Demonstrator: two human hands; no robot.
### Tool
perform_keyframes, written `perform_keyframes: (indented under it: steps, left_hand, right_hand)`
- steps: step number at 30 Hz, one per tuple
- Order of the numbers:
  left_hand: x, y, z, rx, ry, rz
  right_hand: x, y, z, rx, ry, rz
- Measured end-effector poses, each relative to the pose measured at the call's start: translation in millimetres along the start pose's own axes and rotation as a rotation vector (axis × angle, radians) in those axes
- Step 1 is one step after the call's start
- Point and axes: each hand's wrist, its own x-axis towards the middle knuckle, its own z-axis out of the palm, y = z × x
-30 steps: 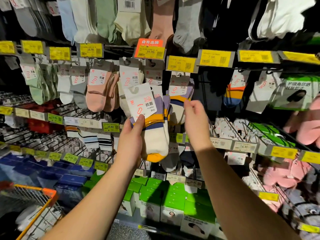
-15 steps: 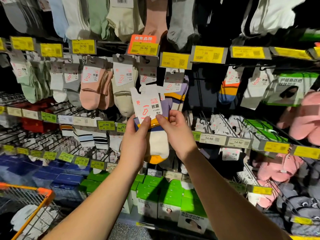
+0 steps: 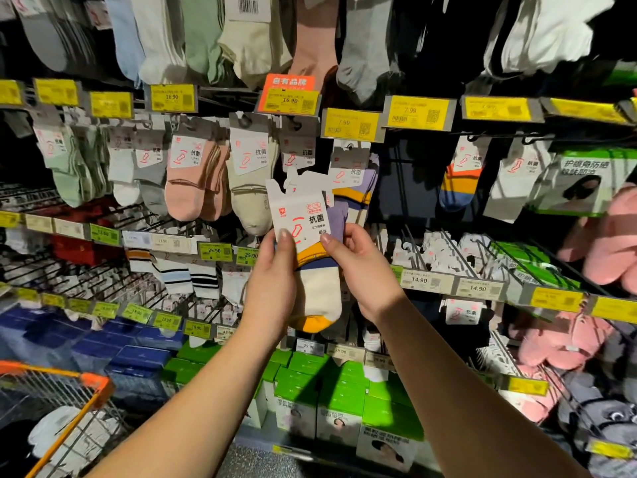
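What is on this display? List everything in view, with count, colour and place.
cream sock pair with navy, purple and orange bands on a white card: one, centre, held in both hands
hanging carded socks: many, green, white, grey, pink, cream, on hooks left of centre
yellow price tags: many, along the rails
orange sign: one, above a tag, upper centre
green cardboard boxes: several, bottom shelf, centre
blue boxes: several, lower left
orange-rimmed wire trolley: one, bottom left corner
pink plush items: several, right edge; kind unclear
left hand: grips the pair from the left
right hand: pinches its card from the right
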Motion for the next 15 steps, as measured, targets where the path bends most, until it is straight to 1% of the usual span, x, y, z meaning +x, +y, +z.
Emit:
perform_keyframes:
  steps: [2, 3, 8, 12, 15]
  left_hand:
    - [4, -4, 1, -0.133, 0.014, -0.112]
    - [7, -6, 2, -0.170, 0.027, -0.132]
    - [5, -1, 4, -0.097, -0.003, 0.008]
    - [6, -5, 2, -0.146, 0.002, -0.018]
    - [7, -8, 0, -0.197, 0.070, -0.019]
  right_hand:
    - [1, 3, 0, 0.006, 0.014, 0.000]
    - [2, 5, 0, 0.010, 0.020, 0.002]
    - [0, 7, -1, 0.047, 0.028, -0.026]
    - [0, 7, -3, 0.039, -0.004, 0.010]
    - [2, 5, -9, 0.076, 0.012, 0.034]
